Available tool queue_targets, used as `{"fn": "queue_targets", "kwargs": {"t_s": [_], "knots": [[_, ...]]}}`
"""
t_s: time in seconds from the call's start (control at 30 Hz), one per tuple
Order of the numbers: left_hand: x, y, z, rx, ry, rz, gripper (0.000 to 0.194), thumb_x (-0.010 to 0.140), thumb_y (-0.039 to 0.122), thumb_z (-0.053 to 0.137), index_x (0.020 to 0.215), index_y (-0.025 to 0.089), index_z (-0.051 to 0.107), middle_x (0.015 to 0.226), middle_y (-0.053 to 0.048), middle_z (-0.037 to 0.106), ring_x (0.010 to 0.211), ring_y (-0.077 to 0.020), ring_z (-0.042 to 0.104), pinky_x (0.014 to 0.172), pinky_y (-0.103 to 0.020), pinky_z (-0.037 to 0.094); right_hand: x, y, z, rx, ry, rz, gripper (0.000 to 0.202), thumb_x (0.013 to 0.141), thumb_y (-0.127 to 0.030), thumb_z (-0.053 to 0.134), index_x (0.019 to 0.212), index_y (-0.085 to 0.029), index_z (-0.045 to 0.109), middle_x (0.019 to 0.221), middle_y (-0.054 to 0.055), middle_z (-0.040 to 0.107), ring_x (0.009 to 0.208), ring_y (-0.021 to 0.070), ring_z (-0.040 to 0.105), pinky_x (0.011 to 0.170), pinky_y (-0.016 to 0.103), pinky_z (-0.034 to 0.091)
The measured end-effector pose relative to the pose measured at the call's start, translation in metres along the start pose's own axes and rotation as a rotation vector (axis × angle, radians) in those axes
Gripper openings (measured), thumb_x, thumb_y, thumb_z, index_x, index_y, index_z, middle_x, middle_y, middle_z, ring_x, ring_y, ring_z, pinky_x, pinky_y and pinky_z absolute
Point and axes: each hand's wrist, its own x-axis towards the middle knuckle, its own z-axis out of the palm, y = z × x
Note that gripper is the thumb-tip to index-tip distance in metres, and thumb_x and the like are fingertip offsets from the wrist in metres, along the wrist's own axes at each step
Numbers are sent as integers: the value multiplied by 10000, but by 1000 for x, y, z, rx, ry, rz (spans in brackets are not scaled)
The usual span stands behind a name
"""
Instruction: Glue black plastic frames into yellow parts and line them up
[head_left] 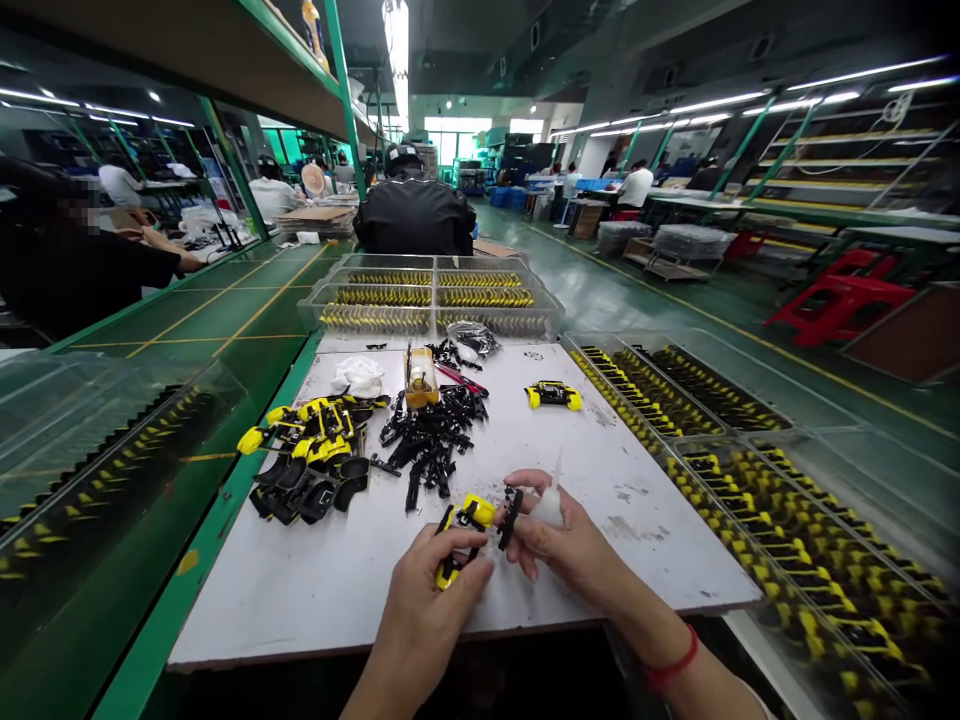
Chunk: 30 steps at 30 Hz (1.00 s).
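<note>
Near the front edge of the white board, my left hand is closed on a yellow and black part. To its right, my right hand pinches a small black strip in its fingertips and also holds a white bottle, its thin nozzle pointing up. A narrow gap separates the strip from the yellow part. Beyond my hands lies a pile of small black pieces. Another yellow and black part rests alone farther back.
Yellow and black parts are heaped at the left, near a white crumpled tissue and a small yellow box. Filled clear trays stand behind and at both sides. People sit beyond.
</note>
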Motion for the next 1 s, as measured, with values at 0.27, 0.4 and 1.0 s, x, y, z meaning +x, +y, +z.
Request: {"fn": "queue_targets", "kwargs": {"t_s": [0.27,0.4,1.0], "knots": [[-3,-5,10,296,216,310,103,876,229,544,904,212,642,934,-44,580,881,-168,602,783,-279,488,-5,18,4,-127,42,-74,389,807,-377,659,1097,-253,433,757,-11,649,520,130,600,448,237,476],[-4,-10,6,446,246,407,125,894,180,501,940,200,615,976,-61,569,891,-166,606,784,-270,500,-11,8,-4,-511,154,-221,289,816,-335,646,1062,-225,541,923,47,640,603,135,617,522,272,526],[-2,-17,7,474,105,362,86,885,201,514,908,188,596,947,-73,571,842,-185,608,756,-304,511,-24,-20,-10,-1570,-263,-526,203,910,-99,388,958,-183,567,937,87,599,832,190,593,690,294,496]]}}
